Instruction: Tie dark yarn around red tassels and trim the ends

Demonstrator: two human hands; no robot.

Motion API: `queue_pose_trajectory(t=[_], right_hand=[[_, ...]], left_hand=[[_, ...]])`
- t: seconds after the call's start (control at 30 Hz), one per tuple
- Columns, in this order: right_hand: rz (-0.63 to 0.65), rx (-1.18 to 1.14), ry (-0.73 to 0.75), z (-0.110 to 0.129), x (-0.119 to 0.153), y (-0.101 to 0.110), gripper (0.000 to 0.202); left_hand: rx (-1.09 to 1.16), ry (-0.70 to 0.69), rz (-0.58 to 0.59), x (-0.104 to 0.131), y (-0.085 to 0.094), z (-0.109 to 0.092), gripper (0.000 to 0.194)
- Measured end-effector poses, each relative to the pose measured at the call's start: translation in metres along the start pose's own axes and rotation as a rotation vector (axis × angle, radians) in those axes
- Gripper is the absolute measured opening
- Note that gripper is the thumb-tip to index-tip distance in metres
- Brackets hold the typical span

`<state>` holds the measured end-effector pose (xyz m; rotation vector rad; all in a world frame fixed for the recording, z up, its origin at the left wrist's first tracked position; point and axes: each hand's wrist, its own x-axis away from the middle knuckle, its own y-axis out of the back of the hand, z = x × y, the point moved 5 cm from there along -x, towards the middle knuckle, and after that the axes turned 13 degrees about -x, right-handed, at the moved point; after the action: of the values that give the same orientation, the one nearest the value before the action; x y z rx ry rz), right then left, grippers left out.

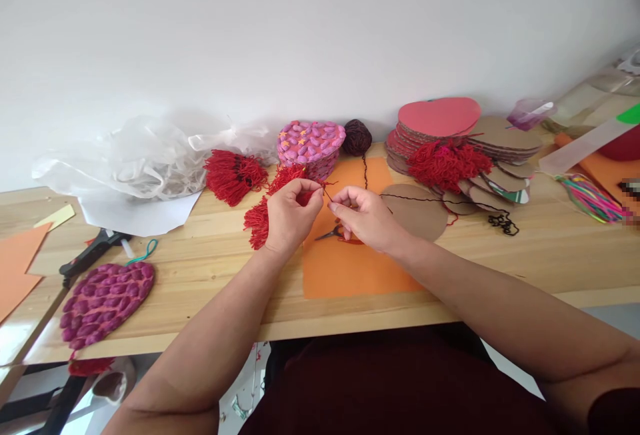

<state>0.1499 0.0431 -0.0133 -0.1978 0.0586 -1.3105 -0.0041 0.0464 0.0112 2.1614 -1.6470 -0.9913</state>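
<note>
Evidently both hands are at work on one dark thread [327, 193], just above the middle of the frame. The left hand [296, 215] pinches it between thumb and forefinger; the right hand [365, 216], just beside it, pinches it likewise, its other fingers curled. The short stretch between the fingertips has its long axis on a steep slant, running from upper left to lower right.

One pair of scissors [329, 233] lies partly under the right hand, blades pointing left, on one orange sheet [350, 278] at centre. One brown cardboard disc [425, 218] lies right of the right hand, crossed by one dark strand [450, 200] that ends in a tangle at right. One dark yarn ball [357, 137] sits at upper centre, a strand trailing down from it.

Red yarn shows in one bundle [235, 177] left of centre, another bundle [450, 163] against the cardboard stack [440, 116] at upper right, and two patches beside the left hand; whether those patches are joined I cannot tell.

At lower left are one purple heart [107, 305], its tip pointing down and left, with one teal loop [145, 253] at its top, and one black glue gun [93, 253].
</note>
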Motion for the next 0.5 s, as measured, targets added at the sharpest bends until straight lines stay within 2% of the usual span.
queue_pose_trajectory(t=[0.07,0.17,0.23,0.3,0.4,0.5], right_hand=[[0.018,0.121,0.083,0.007,0.0,0.001,0.014],[0.053,0.373,0.326,0.027,0.005,0.001,0.012],[0.095,0.513,0.454,0.039,0.009,0.001,0.013],[0.14,0.559,0.541,0.047,0.009,0.003,0.015],[0.187,0.471,0.551,0.048,0.002,0.01,0.015],[0.168,0.196,0.373,0.037,-0.01,0.019,0.008]], left_hand=[[-0.076,-0.053,0.003,0.0,0.001,-0.003,0.009],[-0.186,-0.155,0.028,0.001,0.0,-0.009,0.008],[-0.235,-0.227,0.07,0.003,-0.001,-0.014,0.009],[-0.237,-0.279,0.147,0.005,-0.004,-0.018,0.01],[-0.131,-0.267,0.313,0.007,-0.009,-0.021,0.01],[0.097,-0.152,0.434,0.008,-0.012,-0.02,0.006]])
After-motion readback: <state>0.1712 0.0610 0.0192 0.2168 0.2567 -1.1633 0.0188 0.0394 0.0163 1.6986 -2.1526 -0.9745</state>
